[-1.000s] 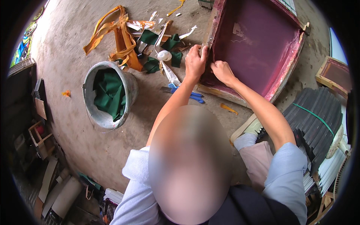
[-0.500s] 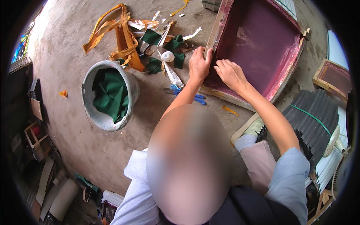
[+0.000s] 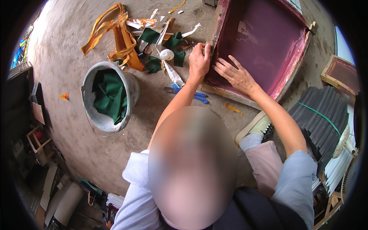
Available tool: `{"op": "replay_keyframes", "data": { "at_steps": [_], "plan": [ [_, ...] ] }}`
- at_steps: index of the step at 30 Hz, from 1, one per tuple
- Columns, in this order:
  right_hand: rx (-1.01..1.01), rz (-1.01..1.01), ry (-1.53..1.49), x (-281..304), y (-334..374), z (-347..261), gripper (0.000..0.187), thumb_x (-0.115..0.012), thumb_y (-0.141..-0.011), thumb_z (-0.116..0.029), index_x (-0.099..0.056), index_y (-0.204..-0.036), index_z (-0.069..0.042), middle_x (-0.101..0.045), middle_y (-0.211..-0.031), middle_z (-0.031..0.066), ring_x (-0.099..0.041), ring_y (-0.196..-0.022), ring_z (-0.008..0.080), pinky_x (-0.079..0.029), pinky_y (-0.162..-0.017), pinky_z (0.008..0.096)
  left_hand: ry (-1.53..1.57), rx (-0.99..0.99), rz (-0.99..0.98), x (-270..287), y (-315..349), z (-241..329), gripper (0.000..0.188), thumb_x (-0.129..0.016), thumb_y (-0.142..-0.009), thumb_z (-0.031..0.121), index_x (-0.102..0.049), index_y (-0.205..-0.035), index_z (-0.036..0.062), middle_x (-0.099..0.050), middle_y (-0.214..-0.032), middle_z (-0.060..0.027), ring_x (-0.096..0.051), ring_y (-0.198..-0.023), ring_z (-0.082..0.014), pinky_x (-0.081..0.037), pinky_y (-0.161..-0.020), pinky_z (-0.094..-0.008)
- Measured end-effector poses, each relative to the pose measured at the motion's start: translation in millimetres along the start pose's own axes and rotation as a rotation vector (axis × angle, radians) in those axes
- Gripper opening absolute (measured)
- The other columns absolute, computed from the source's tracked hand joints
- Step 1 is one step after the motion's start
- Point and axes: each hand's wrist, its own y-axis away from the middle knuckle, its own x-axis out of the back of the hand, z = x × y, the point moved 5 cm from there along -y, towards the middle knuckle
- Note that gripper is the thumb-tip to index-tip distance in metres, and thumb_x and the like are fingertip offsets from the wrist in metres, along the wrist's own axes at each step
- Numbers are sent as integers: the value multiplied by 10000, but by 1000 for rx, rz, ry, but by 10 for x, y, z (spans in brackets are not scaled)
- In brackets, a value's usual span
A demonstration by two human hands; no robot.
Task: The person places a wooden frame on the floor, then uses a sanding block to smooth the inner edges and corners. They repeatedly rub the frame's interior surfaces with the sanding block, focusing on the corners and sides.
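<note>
A screen-printing frame (image 3: pixel 268 50) with purple mesh and a paint-stained wooden border lies tilted on the ground at the upper right. My left hand (image 3: pixel 199 63) is closed round its left wooden edge, thumb at the rim and the other fingers curled, partly hidden. Over the lower left of the mesh, my right hand (image 3: pixel 235 76) is open, its fingers apart and their tips close to the inner side of that same edge. I cannot make out anything held in it. Blue-handled scissors (image 3: pixel 199 97) lie on the floor just below my left hand.
Left of my arms stands a grey bucket (image 3: pixel 87 96) with green cloth (image 3: pixel 111 97) inside. Orange strips (image 3: pixel 126 46), green scraps (image 3: pixel 154 64) and a white roll (image 3: pixel 166 55) litter the floor. To the right are bundled dark strips (image 3: pixel 322 115) and a smaller frame (image 3: pixel 339 74).
My right hand's fingers have spread from a curled, closed pose and moved slightly down and left. My left hand stays at the frame's edge. The whole view has shifted slightly.
</note>
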Motion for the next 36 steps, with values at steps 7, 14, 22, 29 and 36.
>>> {"op": "replay_keyframes", "data": {
  "at_steps": [7, 14, 22, 29, 36],
  "plan": [
    [-97, 17, 16, -78, -45, -41, 427, -576, -775, -152, -560, -1202, -161, -469, -1241, -19, -404, -1169, 187, -220, -1143, 453, -16, 14, -19, -11, -16, 10, 365, -473, -946, 337, -579, -872, -3, -598, -793, -216, -576, -753, -401, -436, -674, -464],
    [-528, 176, -482, 59, -240, -92, 199, -628, -806, -140, -591, -989, -72, -498, -1163, 38, -468, -1043, 242, -379, -951, 410, -34, -12, -3, 19, -14, -53, 359, -471, -948, 328, -577, -873, -7, -595, -791, -218, -573, -755, -404, -437, -677, -464],
    [-1188, 502, -711, -373, -177, -165, 247, -645, -850, -141, -459, -938, -6, -440, -950, 156, -459, -925, 323, -402, -818, 410, 15, 7, -11, -43, -16, -12, 398, -437, -960, 346, -567, -860, -16, -578, -762, -217, -568, -726, -386, -426, -657, -446],
    [-1152, 67, -750, -409, -228, -4, 462, -697, -764, -177, -431, -1063, 53, -411, -1072, 242, -486, -1023, 415, -454, -852, 453, 55, 22, -48, -60, -18, -33, 367, -465, -949, 334, -571, -875, -9, -588, -811, -226, -564, -781, -411, -427, -700, -474],
    [-1327, -155, -868, -463, -301, 110, 565, -739, -704, -235, -442, -1081, 63, -381, -1148, 283, -454, -1111, 452, -425, -924, 454, 23, 40, -81, -90, -37, -119, 354, -438, -964, 326, -549, -919, -8, -584, -850, -228, -562, -817, -416, -425, -716, -478]
  ]
}}
